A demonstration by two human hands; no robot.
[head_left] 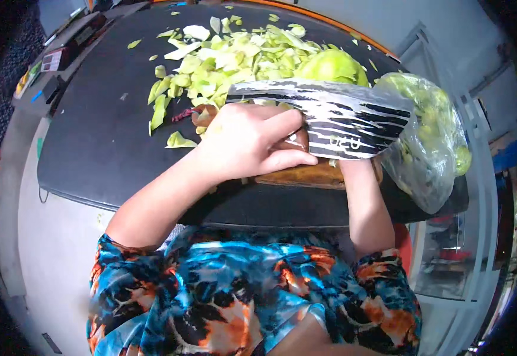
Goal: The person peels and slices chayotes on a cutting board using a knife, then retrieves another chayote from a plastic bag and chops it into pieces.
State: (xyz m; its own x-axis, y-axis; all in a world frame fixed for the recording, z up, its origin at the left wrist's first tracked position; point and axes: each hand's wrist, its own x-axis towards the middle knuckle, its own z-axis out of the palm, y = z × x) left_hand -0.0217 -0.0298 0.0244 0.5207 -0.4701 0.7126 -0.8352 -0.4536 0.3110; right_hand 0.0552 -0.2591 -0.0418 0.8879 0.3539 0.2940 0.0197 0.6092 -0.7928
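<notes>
Hands, head view: the left hand (249,139) is clamped around the brown handle (296,142) of a broad cleaver (353,118), thumb along the near side. The right forearm (366,204) runs up behind the blade; the right hand itself is hidden there, so its grip cannot be told, nor whether the two hands touch.

Cleaver: blade extends from the left hand toward the right, one broad face toward the camera, with bright and dark streaks over it. It is above a wooden board (306,176), whose near edge shows below the handle and blade. Board is near the front edge of the dark counter (92,142).

Beyond the blade: a wide heap of pale green slices (235,56), loose pieces scattered around it. A larger, rounded green vegetable (332,65) is at the right side of the heap, partly covered by the blade.

Right of the cleaver: a clear plastic bag (427,142) with green, rounded contents. Left of the left hand: a small dark red strand (184,114), not identifiable. Sleeves: blue, orange and black pattern.
</notes>
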